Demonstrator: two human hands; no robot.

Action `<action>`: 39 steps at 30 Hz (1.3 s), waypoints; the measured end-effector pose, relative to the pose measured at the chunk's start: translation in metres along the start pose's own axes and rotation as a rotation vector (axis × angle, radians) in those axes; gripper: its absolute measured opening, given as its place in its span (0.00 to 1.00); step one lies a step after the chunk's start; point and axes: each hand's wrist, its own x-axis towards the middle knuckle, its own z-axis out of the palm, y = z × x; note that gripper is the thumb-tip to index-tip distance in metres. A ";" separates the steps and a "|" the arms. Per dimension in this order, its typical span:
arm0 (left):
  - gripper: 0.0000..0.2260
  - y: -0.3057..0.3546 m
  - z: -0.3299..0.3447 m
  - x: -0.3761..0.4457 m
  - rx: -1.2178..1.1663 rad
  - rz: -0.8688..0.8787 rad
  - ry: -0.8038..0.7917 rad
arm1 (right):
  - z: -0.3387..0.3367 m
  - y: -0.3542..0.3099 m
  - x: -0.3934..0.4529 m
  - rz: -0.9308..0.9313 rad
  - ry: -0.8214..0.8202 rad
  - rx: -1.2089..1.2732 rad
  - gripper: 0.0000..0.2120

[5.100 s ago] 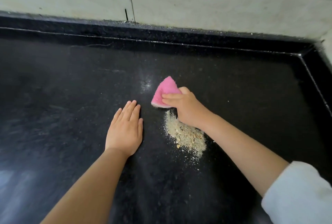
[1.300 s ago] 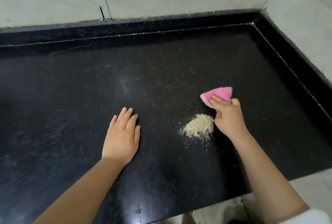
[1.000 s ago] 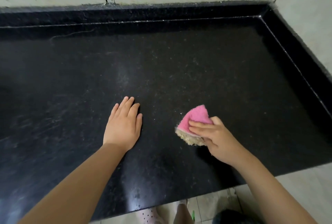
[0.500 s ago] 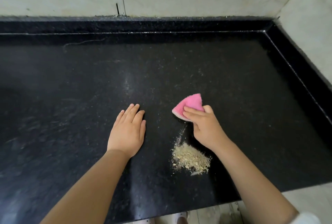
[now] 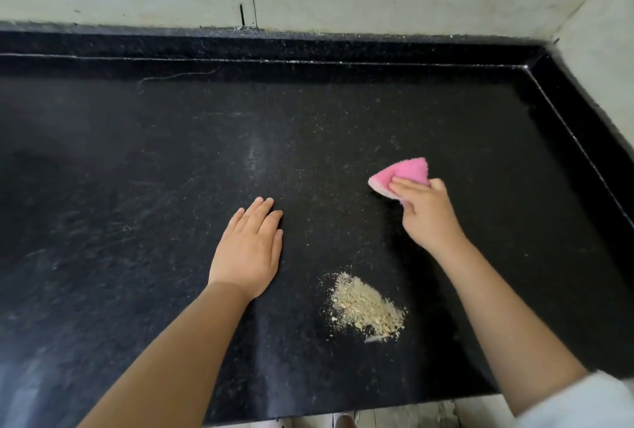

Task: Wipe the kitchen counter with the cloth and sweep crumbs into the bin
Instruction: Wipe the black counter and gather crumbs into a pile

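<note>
Sweeping is the step in hand: the right hand [image 5: 425, 215] grips a folded pink cloth [image 5: 401, 175] on the glossy black stone surface [image 5: 137, 187], beyond the tan crumb pile [image 5: 368, 307] near the front edge. The left hand [image 5: 248, 252] lies flat, fingers straight. Half a second ago the cloth sat nearer the pile. Next, drag strays toward it; no bin shows.

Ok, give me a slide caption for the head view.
Right hand holds pink cloth beyond gathered crumb pile; left hand rests flat on black counter.
</note>
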 end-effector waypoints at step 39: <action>0.21 -0.165 -0.049 -0.043 -0.028 -0.607 0.071 | 0.092 -0.236 0.146 -0.597 -0.305 0.097 0.21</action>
